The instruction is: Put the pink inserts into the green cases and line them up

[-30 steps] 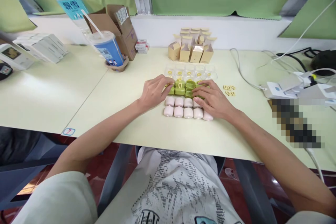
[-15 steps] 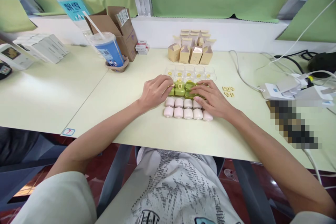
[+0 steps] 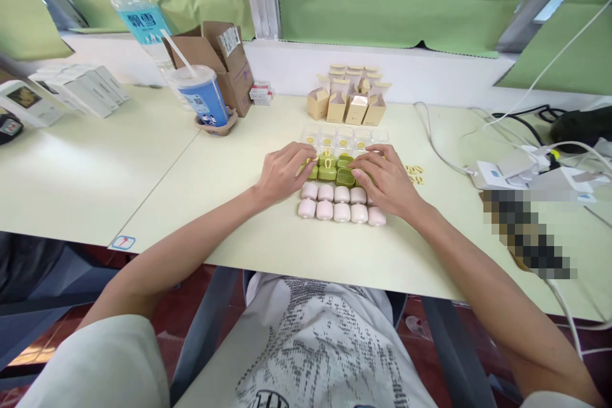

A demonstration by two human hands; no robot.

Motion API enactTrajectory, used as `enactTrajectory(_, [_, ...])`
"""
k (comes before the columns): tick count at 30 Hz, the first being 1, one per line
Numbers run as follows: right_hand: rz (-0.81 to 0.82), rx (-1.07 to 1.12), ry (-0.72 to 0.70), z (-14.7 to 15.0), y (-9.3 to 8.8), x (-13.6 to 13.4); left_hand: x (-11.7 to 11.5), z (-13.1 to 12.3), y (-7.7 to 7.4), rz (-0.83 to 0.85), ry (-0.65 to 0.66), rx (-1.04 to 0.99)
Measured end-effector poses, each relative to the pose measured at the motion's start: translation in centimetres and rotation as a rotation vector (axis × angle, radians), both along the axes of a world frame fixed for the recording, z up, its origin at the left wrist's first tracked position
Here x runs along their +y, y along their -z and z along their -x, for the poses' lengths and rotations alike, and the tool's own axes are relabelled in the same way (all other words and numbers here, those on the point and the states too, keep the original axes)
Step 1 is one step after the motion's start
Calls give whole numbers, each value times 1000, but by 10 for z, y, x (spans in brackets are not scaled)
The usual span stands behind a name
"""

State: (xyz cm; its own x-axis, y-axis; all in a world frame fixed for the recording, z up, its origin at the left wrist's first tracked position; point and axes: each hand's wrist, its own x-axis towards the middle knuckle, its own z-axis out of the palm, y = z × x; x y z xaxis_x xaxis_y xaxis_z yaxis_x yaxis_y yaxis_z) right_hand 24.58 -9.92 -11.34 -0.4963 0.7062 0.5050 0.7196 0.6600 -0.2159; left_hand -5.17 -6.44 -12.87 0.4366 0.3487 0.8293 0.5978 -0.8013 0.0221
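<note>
Green plastic cases (image 3: 327, 173) stand in two rows on the table (image 3: 268, 242), between the two hands and partly under them. Just right of the left hand's fingertips, small yellow loops (image 3: 327, 163) lie on top of closed cases; nearer the right hand, an open green case (image 3: 345, 177) shows its hollow inside. The left hand (image 3: 285, 172) is at the left end of the rows, thumb and fingers curled close together; I cannot tell whether something is pinched there. The right hand (image 3: 387, 180) reaches over the other end with its fingers loosely bent and parted, thumb apart, hiding the cases beneath. Pale pink cases (image 3: 324, 210) sit in two rows nearer the body than the fingertips, while clear covers (image 3: 345, 134) lie just beyond them. More yellow pieces (image 3: 415, 174) are scattered just right of the right hand. Farther beyond both hands, small tan boxes (image 3: 356, 109) stand with their tops open, and a blue cup (image 3: 205, 102) stands well left of them, beyond the left hand.
</note>
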Motion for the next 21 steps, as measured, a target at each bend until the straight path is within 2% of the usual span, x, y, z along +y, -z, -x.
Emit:
enactTrajectory(5, [95, -105, 33, -1, -12, 28, 0, 0, 1, -7, -38, 28])
enactTrajectory(9, [237, -269, 159, 24, -35, 50, 0, 0, 1, -44, -47, 43])
enactTrajectory(12, [273, -324, 235, 45, -44, 55, 0, 0, -1, -106, -38, 8])
enactTrajectory(16, [228, -394, 306, 59, -39, 54, 1, -1, 0, -133, -39, -31])
enactTrajectory(21, [218, -360, 294, 60, -26, 57, 5, 1, 4, -3, -28, -68])
